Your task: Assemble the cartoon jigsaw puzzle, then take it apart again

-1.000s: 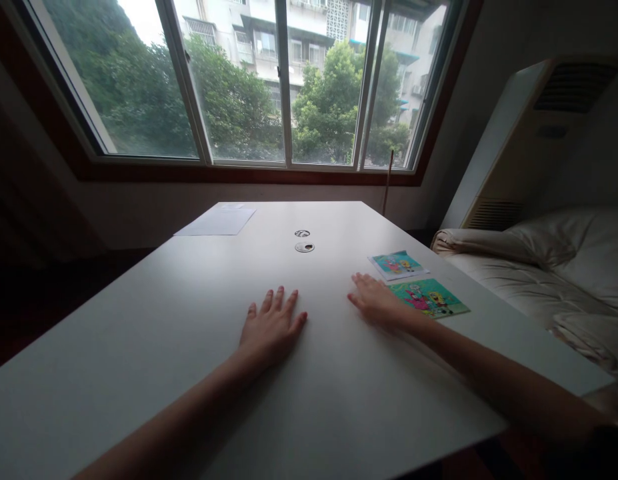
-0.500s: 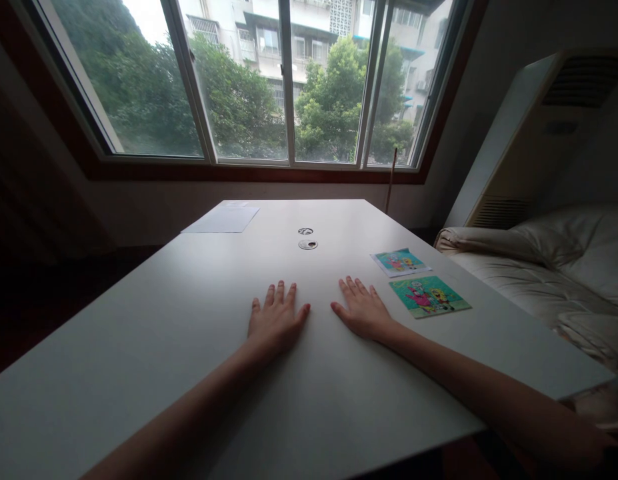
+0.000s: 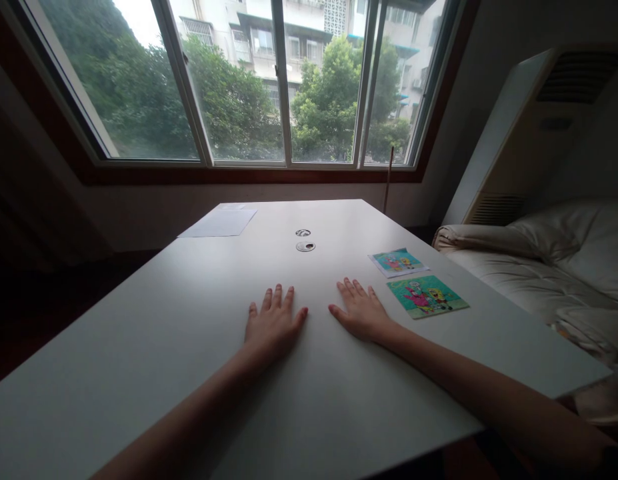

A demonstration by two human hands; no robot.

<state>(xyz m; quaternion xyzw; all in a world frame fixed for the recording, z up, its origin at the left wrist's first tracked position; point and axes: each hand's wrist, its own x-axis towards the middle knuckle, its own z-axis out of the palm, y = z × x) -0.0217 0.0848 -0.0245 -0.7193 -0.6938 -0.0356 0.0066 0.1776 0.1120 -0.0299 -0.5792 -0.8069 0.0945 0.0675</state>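
My left hand lies flat on the white table, palm down with its fingers spread. To the right of it my right hand rests the same way, holding nothing. Just beyond the right hand's wrist side is a green cartoon picture with a pink figure and a yellow one, apart from the fingers. Behind it lies a similar, smaller-looking picture with a pale border. Neither hand touches the pictures.
Two round cable-hole covers sit in the tabletop beyond my hands. White paper lies at the far left edge. A padded sofa and a tall air conditioner stand to the right. A thin stick leans below the window.
The whole view has shifted slightly. Both hands stay flat on the table, and the pictures and paper keep their places.
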